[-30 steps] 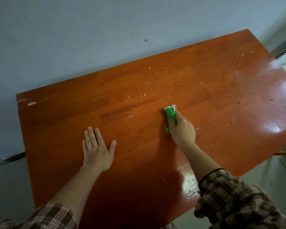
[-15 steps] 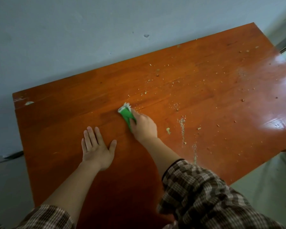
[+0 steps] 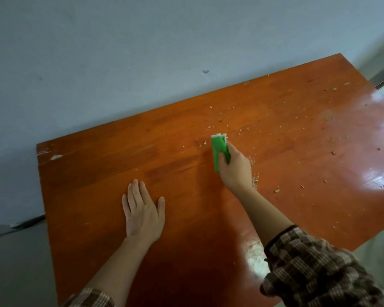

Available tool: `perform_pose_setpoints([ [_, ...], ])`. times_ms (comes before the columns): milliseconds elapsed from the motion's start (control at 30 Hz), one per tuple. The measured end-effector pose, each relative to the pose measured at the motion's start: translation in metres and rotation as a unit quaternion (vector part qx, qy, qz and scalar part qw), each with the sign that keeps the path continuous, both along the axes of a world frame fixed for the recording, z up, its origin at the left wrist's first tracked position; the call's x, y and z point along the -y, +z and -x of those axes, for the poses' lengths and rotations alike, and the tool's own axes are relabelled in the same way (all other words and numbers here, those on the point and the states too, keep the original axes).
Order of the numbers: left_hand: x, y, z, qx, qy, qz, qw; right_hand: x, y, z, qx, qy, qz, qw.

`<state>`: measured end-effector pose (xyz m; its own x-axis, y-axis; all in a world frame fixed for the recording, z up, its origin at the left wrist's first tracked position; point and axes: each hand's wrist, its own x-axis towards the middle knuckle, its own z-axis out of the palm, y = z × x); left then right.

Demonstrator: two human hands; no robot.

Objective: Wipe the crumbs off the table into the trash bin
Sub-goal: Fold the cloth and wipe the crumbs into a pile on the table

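Observation:
An orange-brown wooden table (image 3: 98, 173) fills the view. Pale crumbs (image 3: 255, 181) lie scattered over its right half, with a small heap just right of my right wrist and more toward the far right corner. My right hand (image 3: 235, 169) grips a green sponge (image 3: 218, 149) with a white edge and presses it on the table near the middle. My left hand (image 3: 142, 211) rests flat on the table, fingers spread, to the left of the sponge. No trash bin is in view.
A grey-blue wall (image 3: 142, 63) runs along the table's far edge. Grey floor (image 3: 16, 262) shows at the left and lower right. Glare patches lie on the table's right side (image 3: 377, 178). A chipped spot (image 3: 56, 156) marks the far left corner.
My right hand swept the sponge left across the table, then came back to the right and a little farther away. My left hand stayed flat in place. The camera shifted.

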<state>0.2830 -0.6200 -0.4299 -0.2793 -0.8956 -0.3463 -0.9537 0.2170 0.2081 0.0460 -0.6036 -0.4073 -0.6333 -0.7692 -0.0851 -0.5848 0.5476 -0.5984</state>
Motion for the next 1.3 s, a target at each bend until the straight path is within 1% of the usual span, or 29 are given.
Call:
perform_pose_setpoints([
  [67, 0.016, -0.001, 0.007, -0.010, 0.007, 0.031, 0.999, 0.022, 0.001, -0.030, 0.032, 0.069, 0.008, 0.997],
  [133, 0.032, -0.002, 0.014, -0.008, 0.011, 0.047, 0.999, 0.042, 0.001, -0.061, 0.036, 0.140, 0.009, 0.989],
  [233, 0.050, -0.009, 0.025, -0.014, 0.004, 0.055, 0.998, 0.065, -0.006, -0.089, -0.024, 0.220, -0.020, 0.975],
  [300, 0.053, -0.014, 0.027, -0.022, -0.004, 0.057, 0.998, 0.071, -0.014, -0.087, -0.068, 0.227, -0.045, 0.970],
  [367, 0.052, -0.018, 0.026, -0.024, -0.009, 0.063, 0.998, 0.071, -0.020, -0.072, -0.089, 0.195, -0.052, 0.975],
  [533, 0.049, -0.024, 0.024, -0.010, -0.015, 0.098, 0.995, 0.055, -0.021, -0.008, -0.068, 0.061, -0.072, 0.993],
  [633, 0.049, -0.026, 0.024, -0.007, -0.019, 0.094, 0.995, 0.039, -0.020, 0.033, -0.074, -0.016, -0.090, 0.993],
  [733, 0.049, -0.026, 0.026, -0.004, -0.021, 0.094, 0.995, 0.028, -0.013, 0.065, -0.090, -0.079, -0.123, 0.985],
  [800, 0.053, -0.024, 0.031, -0.006, -0.016, 0.104, 0.994, 0.029, -0.007, 0.075, -0.091, -0.088, -0.100, 0.987],
  [833, 0.056, -0.022, 0.034, -0.013, -0.014, 0.106, 0.994, 0.033, -0.004, 0.072, -0.086, -0.071, -0.072, 0.991],
  [900, 0.065, -0.022, 0.048, -0.031, -0.019, 0.110, 0.993, 0.048, -0.002, 0.059, -0.066, -0.003, -0.027, 0.997],
  [967, 0.077, -0.021, 0.066, -0.036, -0.020, 0.120, 0.992, 0.071, -0.003, 0.036, -0.040, 0.062, -0.006, 0.997],
  [1067, 0.094, -0.021, 0.090, -0.039, -0.001, 0.106, 0.994, 0.106, -0.006, 0.001, -0.037, 0.127, 0.013, 0.991],
  [1167, 0.100, -0.024, 0.098, -0.059, 0.030, 0.100, 0.993, 0.126, -0.015, -0.018, -0.055, 0.191, -0.003, 0.980],
  [1233, 0.100, -0.025, 0.099, -0.069, 0.038, 0.106, 0.991, 0.129, -0.022, -0.014, -0.055, 0.203, -0.013, 0.978],
  [1300, 0.099, -0.026, 0.098, -0.075, 0.040, 0.109, 0.990, 0.125, -0.026, 0.001, -0.053, 0.174, -0.009, 0.983],
])
